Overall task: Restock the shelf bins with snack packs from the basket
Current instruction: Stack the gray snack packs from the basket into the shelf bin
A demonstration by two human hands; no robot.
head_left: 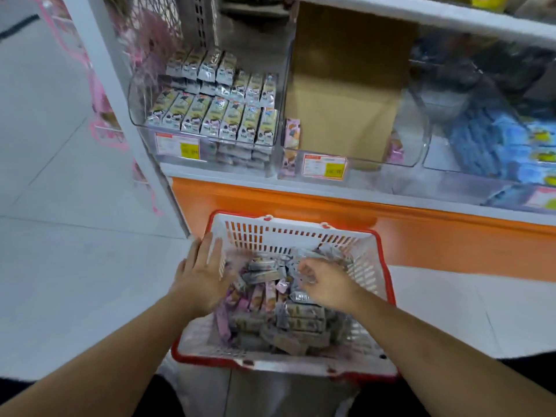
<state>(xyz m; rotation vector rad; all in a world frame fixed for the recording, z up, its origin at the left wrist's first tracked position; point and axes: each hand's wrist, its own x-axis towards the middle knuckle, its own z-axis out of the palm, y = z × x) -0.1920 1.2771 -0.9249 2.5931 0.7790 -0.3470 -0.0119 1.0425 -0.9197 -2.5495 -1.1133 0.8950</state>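
A white basket with a red rim (301,233) stands on the floor in front of the shelf, holding several snack packs (264,293) in grey and pink wrappers. My left hand (204,269) lies with straight fingers over the basket's left rim. Inside the basket, my right hand (325,281) has its fingers curled down among the packs; whether it grips one is blurred. On the shelf above, the left clear bin (144,115) is filled with upright grey packs (216,115). The middle clear bin (418,145) holds a cardboard box (340,115) and a few pink packs (291,133).
A third clear bin (436,158) at the right holds blue packs (505,139). Price tags (325,165) hang on the bin fronts. An orange base panel (391,224) runs under the shelf. A pink wire rack (99,109) stands at the left beside light floor tiles.
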